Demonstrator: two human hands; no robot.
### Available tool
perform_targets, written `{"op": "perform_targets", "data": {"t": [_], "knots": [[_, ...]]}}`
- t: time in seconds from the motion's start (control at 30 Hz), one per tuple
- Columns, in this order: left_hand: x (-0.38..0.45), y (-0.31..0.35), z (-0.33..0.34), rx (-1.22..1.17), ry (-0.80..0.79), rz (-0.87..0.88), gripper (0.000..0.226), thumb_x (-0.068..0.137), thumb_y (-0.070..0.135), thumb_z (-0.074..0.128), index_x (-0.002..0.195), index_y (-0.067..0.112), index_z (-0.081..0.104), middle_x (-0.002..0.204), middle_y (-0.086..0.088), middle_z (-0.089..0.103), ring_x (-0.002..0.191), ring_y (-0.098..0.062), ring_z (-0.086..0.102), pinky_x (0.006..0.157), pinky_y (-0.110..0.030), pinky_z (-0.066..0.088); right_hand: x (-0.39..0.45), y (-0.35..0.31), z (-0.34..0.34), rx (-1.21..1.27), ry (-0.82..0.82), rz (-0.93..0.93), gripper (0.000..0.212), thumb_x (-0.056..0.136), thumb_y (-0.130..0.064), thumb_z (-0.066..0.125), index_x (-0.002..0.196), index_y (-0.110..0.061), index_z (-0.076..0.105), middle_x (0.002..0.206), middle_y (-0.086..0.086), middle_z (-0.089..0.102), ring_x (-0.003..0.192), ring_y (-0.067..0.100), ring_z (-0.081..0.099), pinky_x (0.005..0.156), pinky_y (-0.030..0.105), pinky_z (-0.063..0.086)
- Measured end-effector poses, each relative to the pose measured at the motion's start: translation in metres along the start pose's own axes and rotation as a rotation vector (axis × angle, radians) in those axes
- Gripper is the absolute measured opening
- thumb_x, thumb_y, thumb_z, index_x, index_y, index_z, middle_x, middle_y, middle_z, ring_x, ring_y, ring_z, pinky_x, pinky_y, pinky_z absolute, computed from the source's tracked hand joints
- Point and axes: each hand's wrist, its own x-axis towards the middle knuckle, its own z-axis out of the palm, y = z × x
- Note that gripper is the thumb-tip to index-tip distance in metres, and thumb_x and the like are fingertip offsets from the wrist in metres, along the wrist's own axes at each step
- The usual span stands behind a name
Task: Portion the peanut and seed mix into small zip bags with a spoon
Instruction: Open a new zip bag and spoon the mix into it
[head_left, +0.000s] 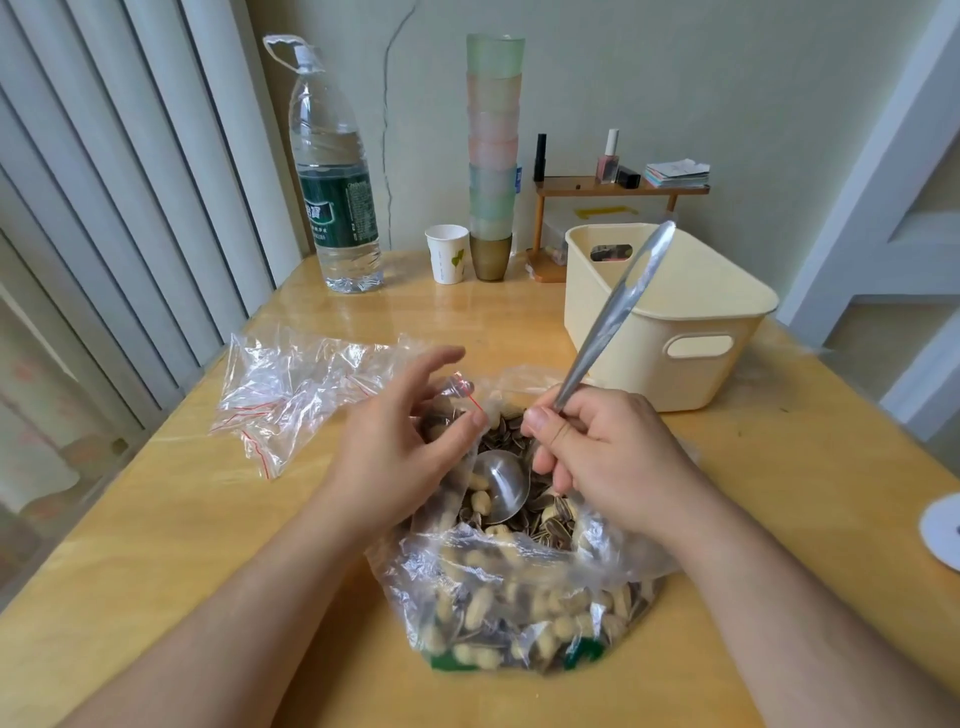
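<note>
Right-hand fingers (558, 470) curl round the steel spoon (608, 332), its bowl sunk in the peanut and seed mix (524, 613) just below them, inside the big clear bag (467, 571). Left-hand fingers (441, 358) pinch a small zip bag (457, 415) at its red strip, index extended. Left of them lie spare zip bags (291, 384); beyond the right hand (608, 457) stands a cream basket (675, 322).
</note>
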Motion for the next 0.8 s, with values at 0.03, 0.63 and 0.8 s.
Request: {"op": "perform_targets", "data": {"t": [0.03, 0.63, 0.8], "knots": [[0.0, 0.0, 0.0, -0.021, -0.005, 0.001, 0.051, 0.089, 0.044, 0.078, 0.136, 0.048, 0.057, 0.114, 0.019, 0.074, 0.107, 0.003, 0.068, 0.094, -0.032, 0.058, 0.0, 0.0, -0.001, 0.009, 0.031, 0.002, 0.023, 0.103, -0.035, 0.06, 0.087, -0.023, 0.072, 0.069, -0.009, 0.073, 0.057, 0.013, 0.068, 0.068, 0.039, 0.06], [-0.004, 0.013, 0.012, -0.188, 0.029, 0.017, 0.082, 0.077, 0.046, 0.087, 0.146, 0.039, 0.043, 0.114, 0.023, 0.075, 0.099, -0.003, 0.074, 0.092, -0.033, 0.06, 0.007, 0.0, -0.029, 0.29, 0.474, -0.227, 0.018, 0.1, -0.043, 0.061, 0.091, -0.029, 0.07, 0.072, 0.0, 0.072, 0.06, 0.018, 0.068, 0.063, 0.035, 0.053], [-0.003, 0.016, 0.018, -0.142, 0.067, 0.012, 0.089, 0.076, 0.055, 0.087, 0.147, 0.049, 0.034, 0.108, 0.023, 0.077, 0.101, -0.002, 0.074, 0.09, -0.049, 0.059, 0.004, -0.004, -0.02, -0.004, 0.483, -0.534, 0.02, 0.106, -0.029, 0.06, 0.095, -0.019, 0.074, 0.07, -0.006, 0.069, 0.061, 0.014, 0.07, 0.059, 0.04, 0.056]]}}
